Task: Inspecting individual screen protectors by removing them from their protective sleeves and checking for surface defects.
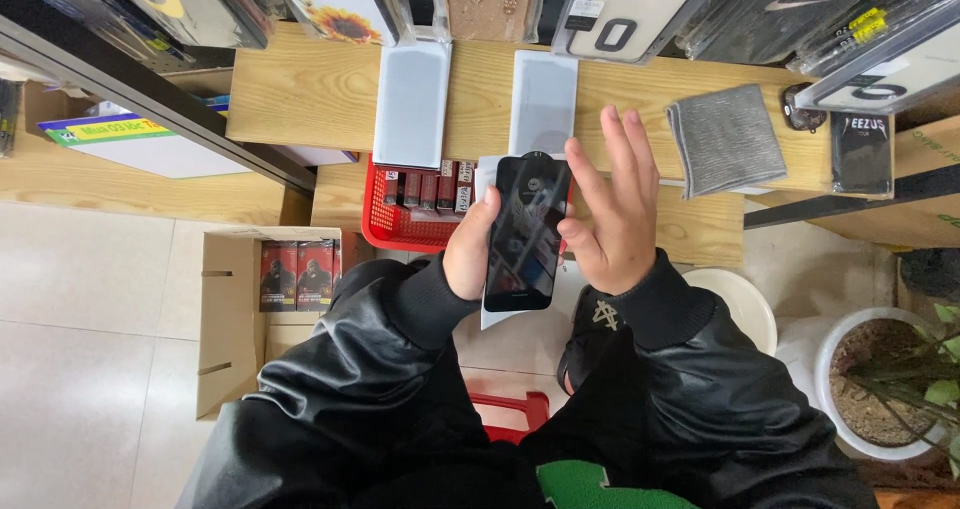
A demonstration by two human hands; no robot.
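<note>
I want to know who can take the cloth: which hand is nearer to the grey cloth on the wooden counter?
Right. The right hand is open just left of and below the grey cloth, apart from it. The left hand holds the black phone, farther left.

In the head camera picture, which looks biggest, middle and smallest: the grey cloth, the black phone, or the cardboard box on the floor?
1. Cardboard box, biggest.
2. and 3. Black phone and grey cloth look about alike; the phone, held in the left hand, is nearer the camera, so no ranking between them.

phone (527,231) | black, glossy dark screen up; slightly tilted upright | above lap, before the wooden shelf
</note>
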